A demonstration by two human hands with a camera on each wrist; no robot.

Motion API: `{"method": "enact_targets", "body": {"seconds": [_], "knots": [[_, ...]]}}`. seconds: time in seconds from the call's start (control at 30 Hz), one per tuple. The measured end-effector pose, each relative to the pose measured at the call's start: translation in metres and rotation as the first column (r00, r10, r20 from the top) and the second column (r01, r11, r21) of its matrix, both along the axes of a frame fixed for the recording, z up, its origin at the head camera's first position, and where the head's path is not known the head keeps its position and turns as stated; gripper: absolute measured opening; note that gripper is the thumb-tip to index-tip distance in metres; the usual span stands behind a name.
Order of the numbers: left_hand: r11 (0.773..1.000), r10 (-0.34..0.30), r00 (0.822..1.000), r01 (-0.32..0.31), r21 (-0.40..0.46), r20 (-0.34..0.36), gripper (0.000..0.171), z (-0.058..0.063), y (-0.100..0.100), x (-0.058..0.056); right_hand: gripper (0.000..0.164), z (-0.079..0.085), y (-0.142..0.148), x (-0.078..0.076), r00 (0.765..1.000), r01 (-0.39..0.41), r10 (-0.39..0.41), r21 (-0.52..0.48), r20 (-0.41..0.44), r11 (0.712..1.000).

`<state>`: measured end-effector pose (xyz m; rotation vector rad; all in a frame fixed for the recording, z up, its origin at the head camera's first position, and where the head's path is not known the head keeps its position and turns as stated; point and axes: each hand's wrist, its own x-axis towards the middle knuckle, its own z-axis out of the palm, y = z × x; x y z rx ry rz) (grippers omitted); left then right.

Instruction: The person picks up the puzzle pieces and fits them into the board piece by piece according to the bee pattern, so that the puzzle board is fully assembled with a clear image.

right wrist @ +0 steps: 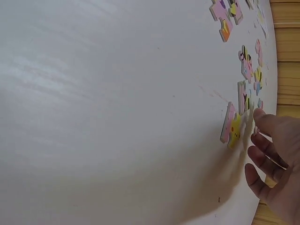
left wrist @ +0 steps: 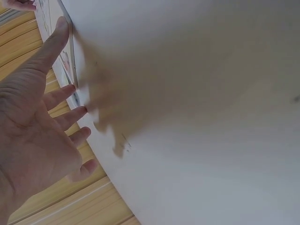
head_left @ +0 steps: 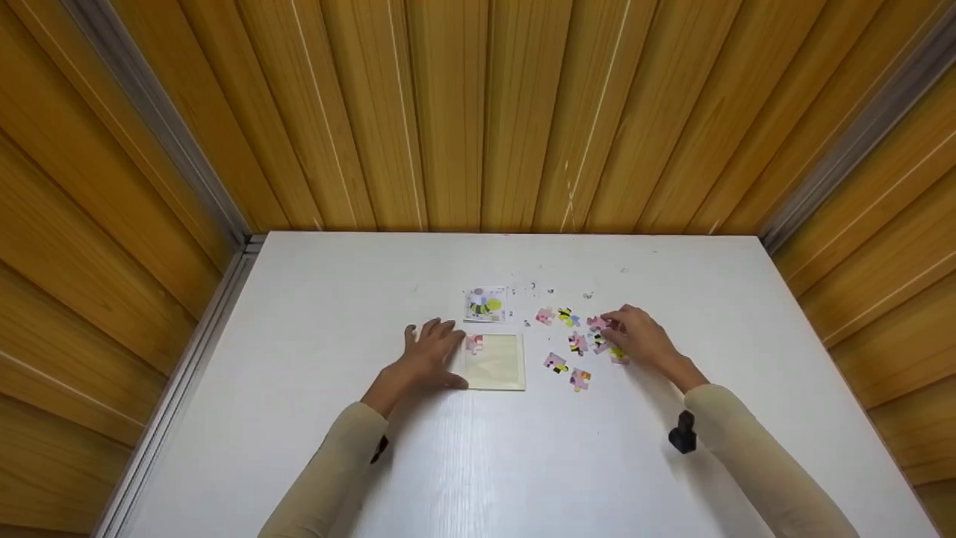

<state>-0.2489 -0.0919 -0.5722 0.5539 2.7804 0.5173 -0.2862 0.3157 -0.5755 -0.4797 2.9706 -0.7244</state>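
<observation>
My left hand [head_left: 429,359] rests at the left side of a shallow cream puzzle tray [head_left: 495,387], its thumb by the lower left corner and its fingers spread. One pink puzzle piece [head_left: 474,344] lies in the tray's upper left corner. On the right, my right hand [head_left: 644,336] reaches over a cluster of loose puzzle pieces, fingertips at a pink piece [head_left: 597,323]. In the right wrist view, a gap shows between thumb and index finger. A piece with yellow [right wrist: 236,131] lies close under that hand [right wrist: 281,159].
A square picture card with a bee [head_left: 485,304] lies just behind the tray. More loose pieces [head_left: 556,363] are scattered between tray and right hand. Small dark marks dot the white table [head_left: 478,463]. Wood-patterned walls [head_left: 478,112] border its back and sides.
</observation>
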Motion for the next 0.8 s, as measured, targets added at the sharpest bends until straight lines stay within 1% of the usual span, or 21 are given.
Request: {"method": "enact_targets", "body": {"seconds": [0.1, 0.27, 0.43, 0.63, 0.8], "knots": [[1.000, -0.002, 1.000, 0.002, -0.001, -0.007, 0.092, 0.000, 0.000, 0.000, 0.033, 0.004, -0.003, 0.001, 1.000, -0.007, 0.007, 0.002, 0.003, 1.000], [1.000, -0.006, 1.000, 0.007, 0.025, -0.008, 0.092, 0.000, -0.001, 0.001, 0.033, 0.011, -0.012, 0.004, 1.000, -0.017, 0.017, -0.003, 0.003, 1.000], [0.999, -0.011, 1.000, 0.011, 0.038, -0.002, 0.092, 0.000, -0.002, 0.001, 0.033, 0.016, -0.023, 0.009, 0.997, -0.063, 0.062, -0.015, -0.044, 0.998], [0.999, -0.018, 1.000, 0.018, 0.041, -0.004, 0.092, 0.001, -0.003, 0.002, 0.031, 0.020, -0.038, 0.013, 0.985, -0.128, 0.127, -0.005, -0.120, 0.992], [0.999, -0.028, 1.000, 0.028, 0.044, -0.009, 0.093, 0.000, -0.003, 0.001, 0.030, 0.022, -0.052, 0.013, 0.980, -0.157, 0.157, 0.003, -0.123, 0.988]]}}
